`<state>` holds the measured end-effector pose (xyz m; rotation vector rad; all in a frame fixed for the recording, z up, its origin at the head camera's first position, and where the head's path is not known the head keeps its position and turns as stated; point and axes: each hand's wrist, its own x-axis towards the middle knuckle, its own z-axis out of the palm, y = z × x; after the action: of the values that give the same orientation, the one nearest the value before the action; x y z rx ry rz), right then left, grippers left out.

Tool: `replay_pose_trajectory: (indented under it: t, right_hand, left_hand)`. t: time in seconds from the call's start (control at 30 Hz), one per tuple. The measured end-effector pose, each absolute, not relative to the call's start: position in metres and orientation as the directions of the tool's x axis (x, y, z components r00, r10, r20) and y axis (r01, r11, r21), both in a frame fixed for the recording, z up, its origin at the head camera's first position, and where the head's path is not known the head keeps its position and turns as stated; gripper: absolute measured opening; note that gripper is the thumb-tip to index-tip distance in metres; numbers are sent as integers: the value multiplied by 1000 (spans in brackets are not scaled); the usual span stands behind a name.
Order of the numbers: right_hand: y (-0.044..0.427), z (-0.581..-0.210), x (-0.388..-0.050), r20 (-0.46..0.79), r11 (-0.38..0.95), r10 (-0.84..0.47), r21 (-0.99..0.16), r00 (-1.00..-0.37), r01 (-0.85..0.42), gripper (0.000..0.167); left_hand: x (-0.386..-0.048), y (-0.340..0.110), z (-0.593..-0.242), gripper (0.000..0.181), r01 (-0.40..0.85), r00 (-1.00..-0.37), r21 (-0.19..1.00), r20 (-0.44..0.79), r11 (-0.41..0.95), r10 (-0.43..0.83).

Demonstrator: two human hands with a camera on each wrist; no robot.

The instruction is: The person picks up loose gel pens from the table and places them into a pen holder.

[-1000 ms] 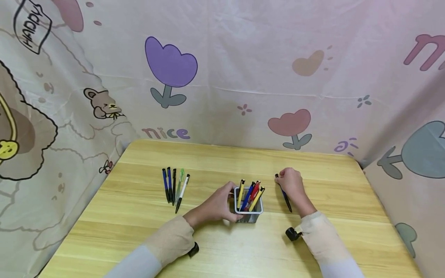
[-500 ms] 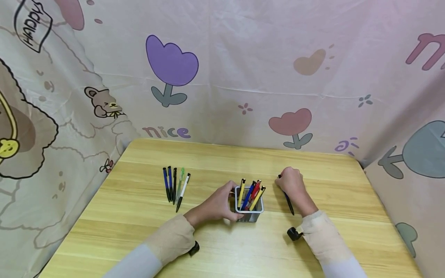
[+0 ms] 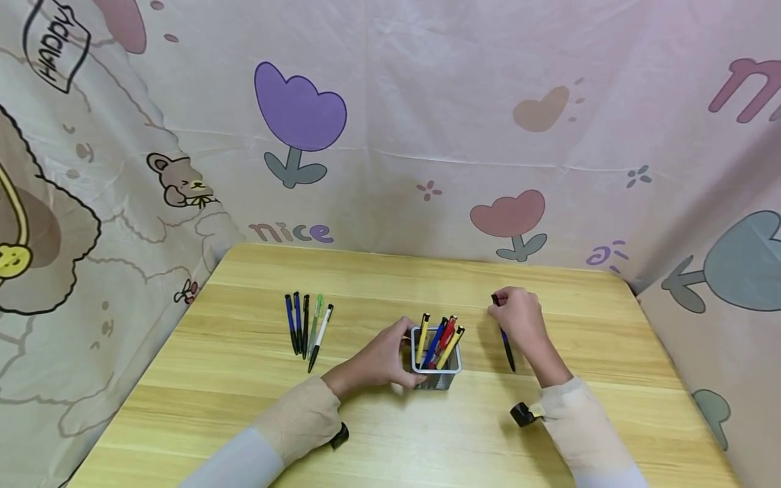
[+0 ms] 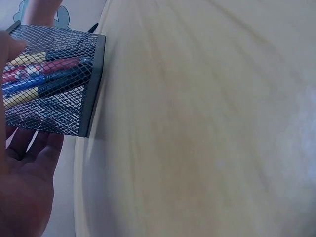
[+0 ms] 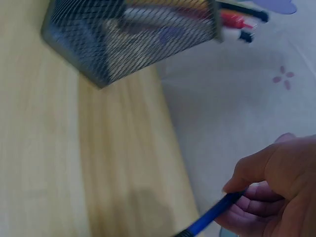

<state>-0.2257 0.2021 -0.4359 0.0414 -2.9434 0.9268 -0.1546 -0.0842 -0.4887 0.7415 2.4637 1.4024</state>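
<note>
A square mesh pen holder (image 3: 434, 381) stands mid-table with yellow, blue and red pens (image 3: 448, 335) in it. My left hand (image 3: 386, 356) grips its left side, thumb at the near side and fingers round the far side. To the right of the holder, my right hand (image 3: 521, 317) pinches a blue and black pen (image 3: 508, 349) near its upper end. In the right wrist view the blue pen (image 5: 212, 216) slants down from between thumb and fingers. Through the mesh in the left wrist view, the pens (image 4: 44, 74) show inside the holder (image 4: 94, 84).
Left on the wooden table (image 3: 378, 447) lies a row of several pens: blue and black ones, a green one (image 3: 315, 325) and a white one (image 3: 321, 335). A patterned cloth (image 3: 396, 135) hangs behind the table and at both sides.
My right hand has shifted slightly right and away from me, and the pen in it stands a little differently. The left hand stays on the holder.
</note>
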Motion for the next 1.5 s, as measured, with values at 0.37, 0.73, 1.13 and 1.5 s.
replay_pose_trajectory:
  t: [0.37, 0.73, 1.13, 1.5]
  right_hand:
    - [196, -402, -206, 141, 750, -22, -652, -990, -110, 27]
    - [192, -368, -182, 210, 591, 15, -790, -978, -161, 28]
    - [188, -345, -156, 186, 263, 52, -950, -981, -166, 27]
    - [178, -361, -143, 153, 174, 13, -974, -988, -148, 27]
  left_hand:
    - [-154, -85, -490, 68, 323, -847, 851, 65, 415, 527]
    - [-154, -85, -489, 69, 326, -850, 847, 68, 420, 523]
    - [-155, -85, -489, 69, 329, -846, 846, 67, 420, 529]
    - [-156, -86, -489, 70, 337, -842, 844, 72, 418, 534]
